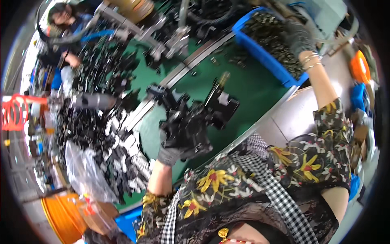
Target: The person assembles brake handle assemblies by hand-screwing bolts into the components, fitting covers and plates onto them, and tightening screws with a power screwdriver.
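Note:
My left hand [172,142], in a dark glove with a grey cuff, is closed around a cluster of black plastic parts [195,126] over the green table [252,79]. Its fingers are partly hidden among the black pieces. Beside that cluster, a boxy black part [223,106] with a small pale patch sits to the right. My right hand [298,36], in a grey glove, reaches over the far right end of a blue bin [264,59] full of small metal pieces [268,34]. Its fingers are blurred at the top, so their grip is unclear.
A metal rail [142,110] crosses the table diagonally. Left of it lie heaps of black parts [107,75] and white pieces [132,150]. A hanging grey power tool [91,101] has a coiled orange hose [22,107]. Another person [67,20] works at the far left.

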The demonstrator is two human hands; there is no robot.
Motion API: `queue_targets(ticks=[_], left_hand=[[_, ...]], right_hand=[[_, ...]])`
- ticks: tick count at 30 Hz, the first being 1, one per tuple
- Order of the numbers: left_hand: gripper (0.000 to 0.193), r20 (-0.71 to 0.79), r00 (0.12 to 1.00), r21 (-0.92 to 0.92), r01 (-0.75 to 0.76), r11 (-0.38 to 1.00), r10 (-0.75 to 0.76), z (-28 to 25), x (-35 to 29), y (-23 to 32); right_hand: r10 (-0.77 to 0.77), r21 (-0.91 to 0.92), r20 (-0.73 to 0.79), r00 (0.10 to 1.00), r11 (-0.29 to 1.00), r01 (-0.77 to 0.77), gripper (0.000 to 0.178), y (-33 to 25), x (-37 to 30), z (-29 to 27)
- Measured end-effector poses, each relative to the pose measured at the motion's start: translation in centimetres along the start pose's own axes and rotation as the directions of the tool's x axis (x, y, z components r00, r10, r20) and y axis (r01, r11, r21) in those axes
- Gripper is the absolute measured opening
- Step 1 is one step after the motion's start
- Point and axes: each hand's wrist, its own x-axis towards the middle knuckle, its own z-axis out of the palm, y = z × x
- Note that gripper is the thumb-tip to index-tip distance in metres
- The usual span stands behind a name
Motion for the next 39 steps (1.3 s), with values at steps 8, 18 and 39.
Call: queue_targets(ticks=[8, 18, 39], left_hand=[[0.053, -0.354, 0.935, -0.097, -0.064, 0.993, 0.025, -3.2, -1.7, -0.1], [0.048, -0.227, 0.949, 0.399, -0.114, 0.91, 0.218, -2.9, -3.6, -0.4], [0.058, -0.295, 0.938, 0.349, -0.072, 0.934, 0.182, 0.8, -2.0, 0.4]], right_hand=[[-0.252, 0.916, -0.107, 0.962, 0.351, 0.194, 0.02, -7.7, -6.2, -9.1], [-0.585, 0.698, -0.476, 0.656, 0.202, 0.687, 0.015, -18.2, -10.8, -12.3], [-0.546, 0.785, -0.519, 0.658, 0.001, 0.62, 0.021, -17.7, -9.5, -11.0]])
